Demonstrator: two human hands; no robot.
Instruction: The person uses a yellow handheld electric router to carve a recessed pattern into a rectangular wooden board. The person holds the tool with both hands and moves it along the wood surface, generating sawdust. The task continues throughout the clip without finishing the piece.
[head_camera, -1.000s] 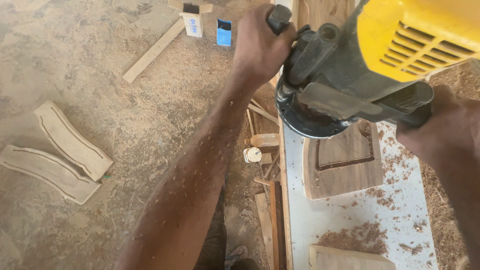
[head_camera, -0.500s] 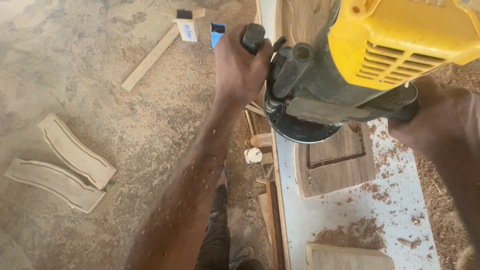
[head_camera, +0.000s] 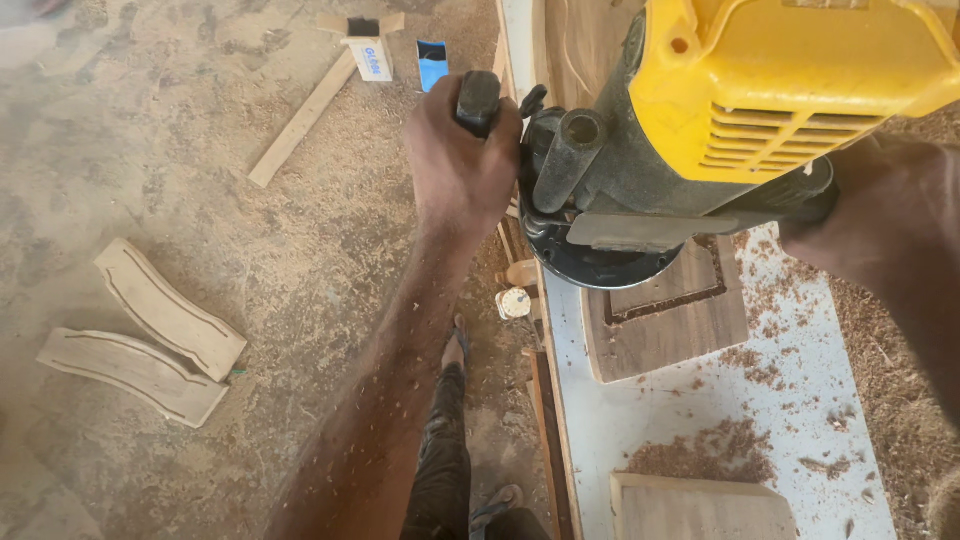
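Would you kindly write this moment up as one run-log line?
left hand: grips router handle | right hand: grips other side | router: on grooved wood panel | bench: sawdust

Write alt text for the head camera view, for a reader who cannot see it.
Seen from above, a person's left hand and right hand grip the side handles of a yellow and grey router resting on a grooved wooden panel atop a white, sawdust-strewn workbench. Two curved wooden pieces lie on the dusty floor at left.
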